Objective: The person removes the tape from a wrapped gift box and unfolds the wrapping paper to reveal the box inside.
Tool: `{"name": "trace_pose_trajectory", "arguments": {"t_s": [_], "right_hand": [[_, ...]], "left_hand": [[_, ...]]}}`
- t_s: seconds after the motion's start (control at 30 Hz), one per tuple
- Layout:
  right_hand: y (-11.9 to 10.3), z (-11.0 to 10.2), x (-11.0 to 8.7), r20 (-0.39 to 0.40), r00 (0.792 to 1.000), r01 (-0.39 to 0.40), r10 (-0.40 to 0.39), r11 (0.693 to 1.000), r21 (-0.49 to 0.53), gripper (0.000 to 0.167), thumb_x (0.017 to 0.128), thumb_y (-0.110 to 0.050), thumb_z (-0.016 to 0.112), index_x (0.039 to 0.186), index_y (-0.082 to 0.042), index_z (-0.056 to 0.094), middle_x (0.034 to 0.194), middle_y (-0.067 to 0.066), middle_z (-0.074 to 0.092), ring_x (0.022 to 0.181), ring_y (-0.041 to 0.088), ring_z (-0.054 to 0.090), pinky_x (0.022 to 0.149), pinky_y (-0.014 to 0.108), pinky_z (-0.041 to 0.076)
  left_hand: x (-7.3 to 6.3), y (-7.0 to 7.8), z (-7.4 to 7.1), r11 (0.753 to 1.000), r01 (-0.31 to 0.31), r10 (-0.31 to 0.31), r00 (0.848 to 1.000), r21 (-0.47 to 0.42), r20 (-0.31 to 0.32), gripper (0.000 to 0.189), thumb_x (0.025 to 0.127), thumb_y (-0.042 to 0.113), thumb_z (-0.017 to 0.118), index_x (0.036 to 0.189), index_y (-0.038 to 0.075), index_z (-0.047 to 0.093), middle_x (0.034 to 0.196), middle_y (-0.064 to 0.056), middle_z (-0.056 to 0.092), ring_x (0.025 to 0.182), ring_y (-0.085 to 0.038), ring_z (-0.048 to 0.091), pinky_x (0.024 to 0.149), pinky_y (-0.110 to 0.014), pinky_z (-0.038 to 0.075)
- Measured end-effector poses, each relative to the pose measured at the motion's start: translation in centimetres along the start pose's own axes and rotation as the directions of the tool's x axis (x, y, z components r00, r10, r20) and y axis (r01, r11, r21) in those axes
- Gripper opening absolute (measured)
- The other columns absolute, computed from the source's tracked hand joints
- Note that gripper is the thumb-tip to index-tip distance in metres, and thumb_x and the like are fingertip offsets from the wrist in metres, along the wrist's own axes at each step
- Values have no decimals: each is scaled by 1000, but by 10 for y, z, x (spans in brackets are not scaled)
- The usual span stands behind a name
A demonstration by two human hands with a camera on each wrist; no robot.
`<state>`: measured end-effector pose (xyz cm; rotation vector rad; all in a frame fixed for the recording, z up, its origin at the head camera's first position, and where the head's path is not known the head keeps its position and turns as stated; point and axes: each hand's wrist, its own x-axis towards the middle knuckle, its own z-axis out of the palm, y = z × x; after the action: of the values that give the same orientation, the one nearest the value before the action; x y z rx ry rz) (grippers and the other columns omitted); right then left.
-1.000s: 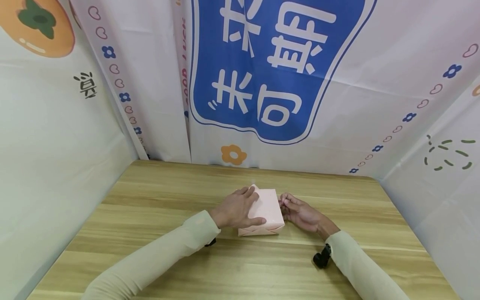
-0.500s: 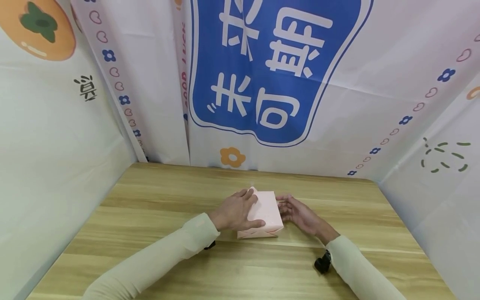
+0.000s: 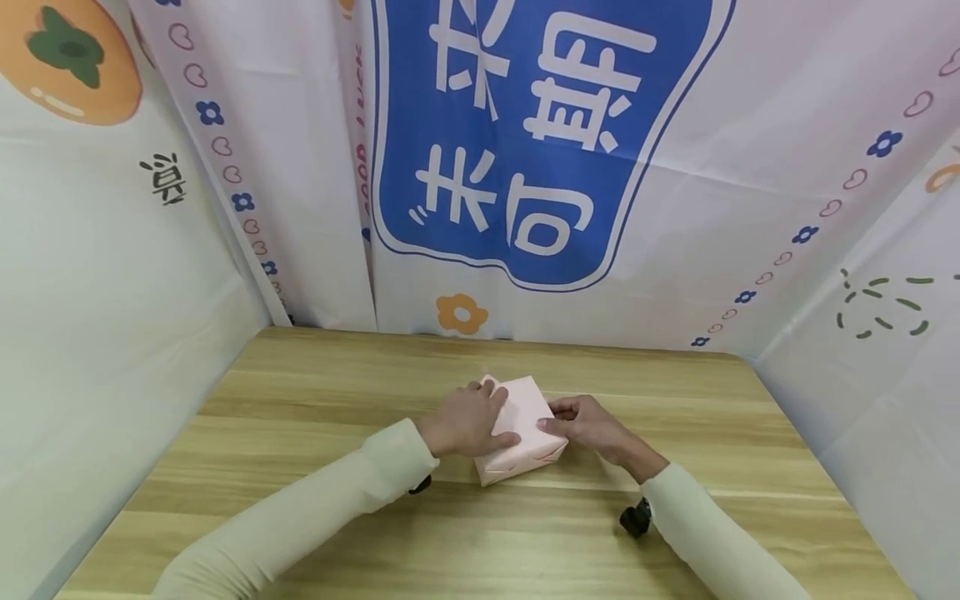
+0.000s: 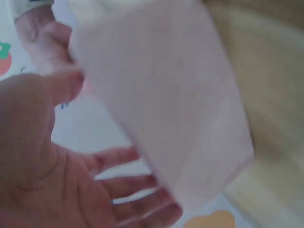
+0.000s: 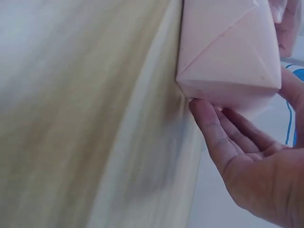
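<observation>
A box wrapped in pale pink paper (image 3: 522,408) sits on the wooden table, turned at an angle, with folded paper creases on its near end. Across its top left part rests my left hand (image 3: 467,419), thumb and fingers spread and fairly straight. In the left wrist view, the left fingertips (image 4: 161,204) touch the box's edge. My right hand (image 3: 596,427) grips the right side, thumb on the top face and fingers at the side. The right wrist view shows the right fingers (image 5: 213,128) against the lower edge of the box (image 5: 228,52). The underside is hidden.
The wooden table (image 3: 337,533) runs back to a printed white cloth (image 3: 675,250) with a blue sign pattern. Cloth walls stand at the left and right. A small black camera (image 3: 636,518) is strapped at the right wrist.
The box has turned anticlockwise as seen from above. My right hand has gone from beside the box to gripping its right edge, thumb on top. My left hand stays on it, slightly further left.
</observation>
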<state>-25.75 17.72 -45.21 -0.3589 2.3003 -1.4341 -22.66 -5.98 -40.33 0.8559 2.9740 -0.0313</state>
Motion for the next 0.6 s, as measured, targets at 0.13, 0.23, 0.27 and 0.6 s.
{"name": "trace_pose_trajectory", "arguments": {"t_s": [0.13,0.23,0.27,0.6], "right_hand": [[-4,-3,3,56,998,0,0,1000,-3,55,92,-32,70,133,2,58,119,14,69,96,13,66,82,27,56],[-4,-4,7,116,993,7,-9,1000,15,53,93,-30,68,136,0,57,121,13,68,98,14,64,86,28,54],[-4,-4,8,133,991,10,-12,1000,19,53,94,-30,67,137,-1,57,122,12,68,100,14,63,88,29,53],[-2,-8,16,231,972,39,-45,999,31,55,96,-28,63,142,0,50,131,14,63,103,13,60,89,25,49]], "left_hand": [[0,-10,-11,998,-43,45,996,-40,71,70,91,58,60,139,8,48,144,-18,51,130,-34,52,102,-47,49],[-1,-18,-13,990,-121,127,988,-74,89,76,89,58,63,146,11,43,155,-19,38,144,-36,35,116,-48,35],[-1,-21,-13,984,-154,162,983,-90,91,78,89,57,64,148,12,41,158,-19,33,147,-36,30,119,-47,30],[5,-41,-2,909,-293,361,909,-297,208,85,91,56,62,157,18,25,166,-9,10,154,-27,7,123,-43,21]]}}
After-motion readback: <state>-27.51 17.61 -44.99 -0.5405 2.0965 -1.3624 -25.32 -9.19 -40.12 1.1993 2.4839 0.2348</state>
